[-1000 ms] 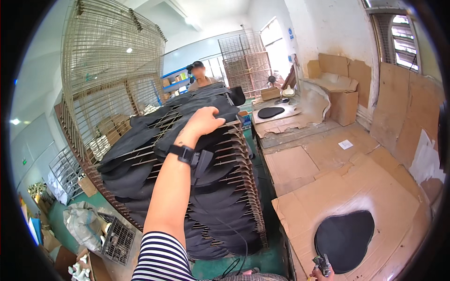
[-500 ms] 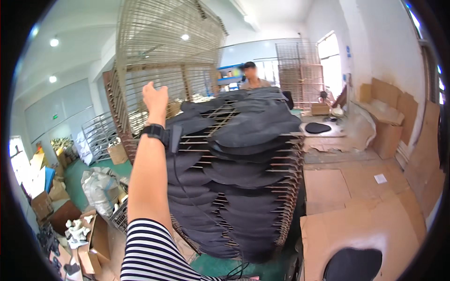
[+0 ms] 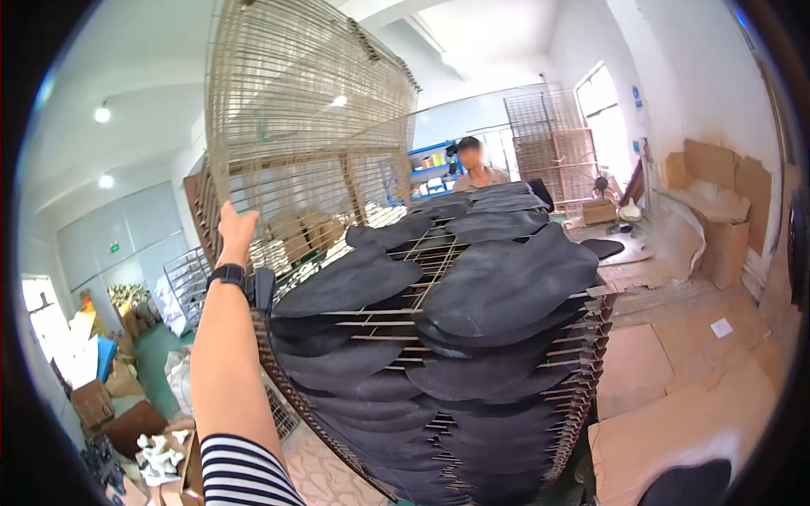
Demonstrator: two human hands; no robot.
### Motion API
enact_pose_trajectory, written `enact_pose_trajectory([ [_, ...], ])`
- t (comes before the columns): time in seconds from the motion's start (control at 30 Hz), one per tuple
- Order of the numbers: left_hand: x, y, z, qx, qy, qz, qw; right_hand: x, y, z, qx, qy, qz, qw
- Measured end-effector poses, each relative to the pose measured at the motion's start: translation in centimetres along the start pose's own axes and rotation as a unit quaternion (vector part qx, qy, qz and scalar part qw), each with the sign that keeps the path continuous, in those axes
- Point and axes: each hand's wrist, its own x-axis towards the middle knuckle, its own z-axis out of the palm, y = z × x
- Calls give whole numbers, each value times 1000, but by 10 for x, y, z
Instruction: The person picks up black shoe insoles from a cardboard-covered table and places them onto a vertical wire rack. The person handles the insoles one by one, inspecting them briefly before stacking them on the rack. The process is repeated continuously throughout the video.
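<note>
My left hand point(image 3: 238, 232), with a black watch point(image 3: 229, 274) on its wrist, is closed at the near lower edge of a raised wire rack shelf point(image 3: 291, 93). Its fingertips are hidden behind the edge. The tilted shelf stands up on the left side of a tall stack of wire shelves. On these shelves, black flat rounded pieces point(image 3: 510, 278) lie in two overlapping columns, with bare wires point(image 3: 426, 270) between them. Beside my wrist is a small dark box-shaped object point(image 3: 264, 289). My right hand is out of view.
Cardboard sheets point(image 3: 666, 430) cover a surface on the right, with another black piece point(image 3: 688, 485) at its near edge. Beyond the stack is a person point(image 3: 481, 169). At lower left, an open box point(image 3: 160, 464) holds white pieces. A metal rack point(image 3: 553, 143) stands far back.
My left hand is now farther left and lower in the picture, still at the shelf's edge. The view has shifted, and the stack looks closer. The person behind it appears farther right.
</note>
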Motion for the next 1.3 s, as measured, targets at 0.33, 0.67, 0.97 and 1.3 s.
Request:
enact_pose_trajectory([
  [0.33,-33,43,22,55,68,-44,995,6,-43,30,86,-91,28,992],
  [0.67,-109,22,10,-356,68,12,932,-17,-48,19,124,-141,13,982],
  [0.97,-415,138,-12,-497,-102,79,858,-105,-53,-36,158,-16,-19,987],
  [1.3,-605,306,-108,-666,-677,312,-3,-272,-53,-79,201,392,56,896],
])
